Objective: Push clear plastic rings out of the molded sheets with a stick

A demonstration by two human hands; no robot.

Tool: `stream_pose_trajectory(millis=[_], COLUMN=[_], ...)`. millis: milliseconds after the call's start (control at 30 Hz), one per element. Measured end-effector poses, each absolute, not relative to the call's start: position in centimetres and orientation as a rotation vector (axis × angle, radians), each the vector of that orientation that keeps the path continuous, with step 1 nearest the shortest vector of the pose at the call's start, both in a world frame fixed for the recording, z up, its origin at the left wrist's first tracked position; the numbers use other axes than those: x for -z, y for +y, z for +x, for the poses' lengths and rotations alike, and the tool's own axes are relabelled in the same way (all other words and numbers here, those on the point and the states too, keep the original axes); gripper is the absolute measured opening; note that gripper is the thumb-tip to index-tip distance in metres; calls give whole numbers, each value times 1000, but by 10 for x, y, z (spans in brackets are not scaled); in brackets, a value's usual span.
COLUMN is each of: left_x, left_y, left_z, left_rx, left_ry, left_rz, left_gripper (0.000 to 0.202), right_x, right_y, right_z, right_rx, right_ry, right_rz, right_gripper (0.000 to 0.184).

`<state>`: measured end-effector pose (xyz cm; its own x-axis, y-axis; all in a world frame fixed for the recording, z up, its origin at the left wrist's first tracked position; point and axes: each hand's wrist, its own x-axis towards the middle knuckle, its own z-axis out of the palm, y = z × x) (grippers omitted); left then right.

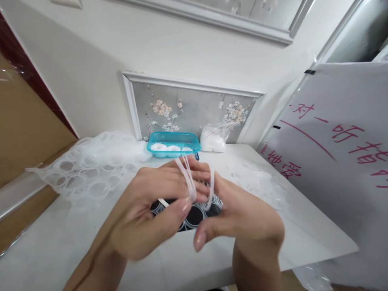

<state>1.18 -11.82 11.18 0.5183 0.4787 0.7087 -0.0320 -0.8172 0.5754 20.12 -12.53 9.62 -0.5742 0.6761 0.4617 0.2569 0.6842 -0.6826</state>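
- White bands (pixel 190 186): narrow, smooth, flexible-looking strips, slightly translucent and glossy. One set forms a slanting loop of two or three near-parallel strands; a separate strand curves like a hook to its right. Location: between the two hands, above the middle of the table. Edges are blurred.
- Left hand (pixel 148 194): fingers extended toward the right hand, thumb tip at the lower end of the slanting loop. Whether the thumb and fingers are clamped on it cannot be told.
- Right hand (pixel 232 206): thumb standing apart from the fingers, the curved strand beside the base of the index finger.
- Black patterned piece (pixel 194 216): flat, dark, printed or overlaid with pale circular outlines; located under the hands, partly hidden by them.
- Table (pixel 309 232): smooth white top, glossy.
- Ring heap (pixel 121 146): translucent white, soft-looking rings and loops of mixed diameters, spread along the left edge.
- Basket (pixel 174 138): blue translucent plastic, rounded corners, at the far edge; white rounded pieces (pixel 174 148) lie inside.
- Bag (pixel 214 141): clear film with white contents, right of the basket at the far edge.
- Clear pieces (pixel 256 178): thin, faint, near the right edge.
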Motion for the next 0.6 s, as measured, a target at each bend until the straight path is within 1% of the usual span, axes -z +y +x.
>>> stream_pose_trajectory(millis=[100, 167, 233, 333, 400, 467, 533, 600], left_x=[-104, -99, -93, -85, -80, -77, -76, -77], left_y=[-107, -99, -90, -77, -67, -59, -52, -50], left_z=[21, 28, 36, 44, 47, 46, 42, 40], left_rx=[-1200, -1081, -1012, -1022, -1027, -1041, -1134, -1227], left_ry=[749, 942, 966, 884, 860, 852, 853, 874], left_rz=[2199, 2178, 2182, 2158, 2112, 2045, 1964, 1918], left_gripper=[18, 22, 27, 20, 10, 21, 29, 31], right_x=[-80, -70, -64, -63, -65, -67, -66, -60], right_y=[-103, -89, -80, -78, -79, -79, -72, -60], right_z=[198, 194, 190, 189, 192, 198, 204, 204], right_rx=[-843, -951, -1112, -1247, -1258, -1252, -1228, -1214], right_ry=[-1887, -1694, -1529, -1380, -1412, -1496, -1544, -1521], right_rz=[-703, -654, -554, -509, -543, -582, -629, -673], right_gripper=[99, 95, 94, 90, 84, 76, 60, 44])
